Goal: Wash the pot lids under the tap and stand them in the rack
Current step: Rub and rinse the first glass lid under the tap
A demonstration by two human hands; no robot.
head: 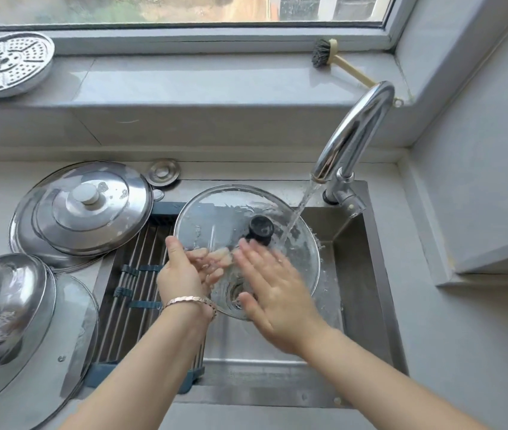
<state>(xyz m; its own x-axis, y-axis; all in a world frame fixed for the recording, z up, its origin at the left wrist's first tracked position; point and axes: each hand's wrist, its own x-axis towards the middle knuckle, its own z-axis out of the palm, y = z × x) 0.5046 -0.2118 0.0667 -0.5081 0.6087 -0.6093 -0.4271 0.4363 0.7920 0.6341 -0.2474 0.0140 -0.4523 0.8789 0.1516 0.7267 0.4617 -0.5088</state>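
A glass pot lid (215,212) with a black knob (260,229) is tilted over the sink, under the water running from the chrome tap (352,131). My left hand (181,271) grips its left rim, thumb on top and fingers showing through the glass from beneath. My right hand (274,283) lies flat on the lid's upper face with straight fingers, blurred by motion. A roll-up rack (134,274) of metal rods spans the sink's left part. Steel lids (82,209) lean at the rack's left. Another steel lid (1,308) sits on a glass lid at the front left.
The steel sink (358,274) has a drain (237,293) under the held lid. A perforated steamer plate (7,63) and a dish brush (324,54) lie on the window sill. A small round metal cap (162,172) sits behind the sink. A grey wall rises on the right.
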